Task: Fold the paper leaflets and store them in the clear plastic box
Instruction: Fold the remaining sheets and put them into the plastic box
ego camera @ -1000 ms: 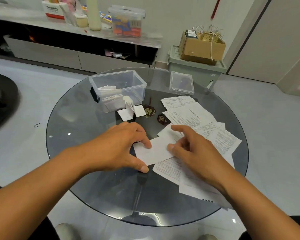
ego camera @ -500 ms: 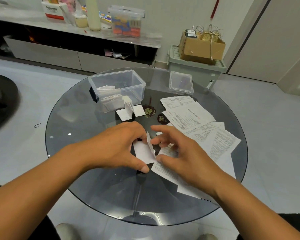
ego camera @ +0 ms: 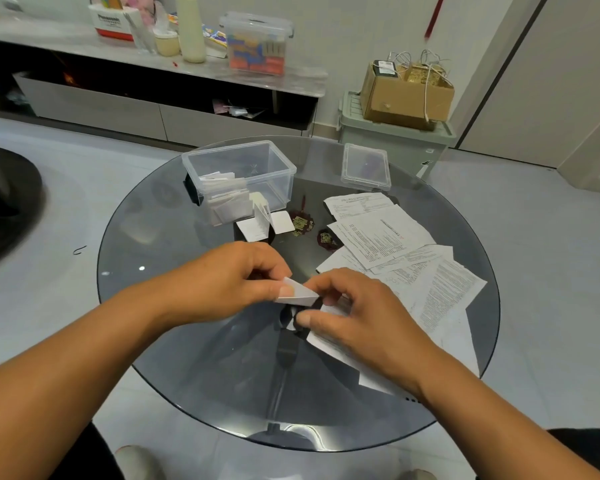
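Head view: the small white folded paper leaflet [ego camera: 297, 292] is now off the round smoked-glass table [ego camera: 187, 341] and held between both hands above the table's middle. A second ago it lay flat and wider under the fingers; half a second ago its right half was being tipped up. Now it is folded over into a narrow wedge, so one more fold looks done.

Left hand [ego camera: 236, 282]: fingers curled, thumb on top of the leaflet's left end, pinching it. Right hand [ego camera: 357, 317]: fingers curled, fingertips pinching the leaflet's right end; the thumb points down toward the glass. Whether the right hand also drags the sheet below it, cannot tell.

The clear rectangular plastic box [ego camera: 239, 174] sits toward the far-left edge of the table, open, with several folded leaflets already stacked at its near-left end. Its clear flat lid [ego camera: 365, 166] lies apart at the far edge. Two small white folded pieces [ego camera: 264, 221] stand just in front of the box, outside it.

The loose pile of unfolded printed white sheets [ego camera: 395, 251] covers the right side of the table, so plenty is left. Next step, as I judge it: press the crease, then carry this one to the box.
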Tool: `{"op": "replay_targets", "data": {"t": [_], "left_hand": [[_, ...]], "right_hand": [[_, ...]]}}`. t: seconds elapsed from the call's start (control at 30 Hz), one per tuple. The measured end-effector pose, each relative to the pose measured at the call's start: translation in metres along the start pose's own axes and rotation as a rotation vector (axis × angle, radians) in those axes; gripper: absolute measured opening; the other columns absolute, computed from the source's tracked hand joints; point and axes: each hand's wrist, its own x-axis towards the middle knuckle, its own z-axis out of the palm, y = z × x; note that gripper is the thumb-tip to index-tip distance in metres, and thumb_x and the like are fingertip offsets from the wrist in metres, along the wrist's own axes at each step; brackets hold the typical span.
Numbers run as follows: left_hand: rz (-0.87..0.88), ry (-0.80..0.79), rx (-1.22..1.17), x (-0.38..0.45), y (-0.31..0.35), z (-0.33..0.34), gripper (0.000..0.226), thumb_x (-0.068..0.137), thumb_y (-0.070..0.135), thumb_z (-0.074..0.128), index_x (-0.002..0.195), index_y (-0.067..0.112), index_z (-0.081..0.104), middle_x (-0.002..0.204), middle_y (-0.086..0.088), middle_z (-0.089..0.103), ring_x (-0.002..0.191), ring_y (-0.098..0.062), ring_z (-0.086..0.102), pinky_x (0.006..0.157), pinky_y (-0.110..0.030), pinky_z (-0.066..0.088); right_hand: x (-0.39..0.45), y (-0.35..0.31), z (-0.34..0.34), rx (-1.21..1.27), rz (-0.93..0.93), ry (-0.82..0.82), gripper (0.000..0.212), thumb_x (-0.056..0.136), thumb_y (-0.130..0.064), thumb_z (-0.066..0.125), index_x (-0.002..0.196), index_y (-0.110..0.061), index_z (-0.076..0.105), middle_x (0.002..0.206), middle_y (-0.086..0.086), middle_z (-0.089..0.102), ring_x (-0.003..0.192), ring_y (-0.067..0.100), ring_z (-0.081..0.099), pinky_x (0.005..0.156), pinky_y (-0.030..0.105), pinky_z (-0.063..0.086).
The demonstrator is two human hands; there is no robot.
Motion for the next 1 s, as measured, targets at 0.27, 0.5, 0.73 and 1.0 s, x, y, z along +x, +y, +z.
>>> {"op": "replay_targets", "data": {"t": [0.27,0.5,0.73,1.0], "left_hand": [[-0.091,-0.06,0.092,-0.002,0.014,-0.001,0.049,0.083,0.069,0.058,0.075,0.021,0.067,0.11,0.018,0.058,0.09,-0.006,0.06,0.083,-0.03,0.051],[-0.009,0.096,0.163,0.001,0.008,0.008,0.041,0.078,0.044,0.083,0.104,0.044,0.052,0.104,0.023,0.052,0.099,0.001,0.049,0.082,-0.023,0.045],[0.143,0.074,0.199,0.006,0.006,0.023,0.026,0.094,0.026,0.07,0.116,0.04,0.071,0.101,0.018,0.062,0.101,-0.002,0.054,0.089,-0.03,0.048],[-0.001,0.247,0.643,0.011,0.001,0.023,0.04,0.096,0.003,0.056,0.128,0.025,0.066,0.116,0.0,0.056,0.106,-0.027,0.056,0.084,-0.041,0.051]], "right_hand": [[0.011,0.005,0.013,-0.092,0.069,0.069,0.026,0.093,-0.047,0.065,0.08,-0.024,0.068,0.087,-0.006,0.06,0.083,0.01,0.055,0.076,0.037,0.047],[0.018,0.003,0.017,-0.113,0.163,0.096,0.022,0.083,-0.048,0.078,0.095,-0.039,0.063,0.098,-0.018,0.056,0.094,0.002,0.054,0.084,0.031,0.045],[0.027,0.008,0.006,-0.027,0.202,0.114,0.031,0.097,-0.023,0.066,0.124,-0.037,0.062,0.11,-0.015,0.058,0.087,-0.001,0.052,0.076,0.017,0.04],[0.042,0.026,-0.027,-0.413,0.342,0.261,0.054,0.094,-0.053,0.064,0.142,-0.029,0.055,0.147,-0.003,0.053,0.134,0.023,0.047,0.112,0.045,0.032]]}}
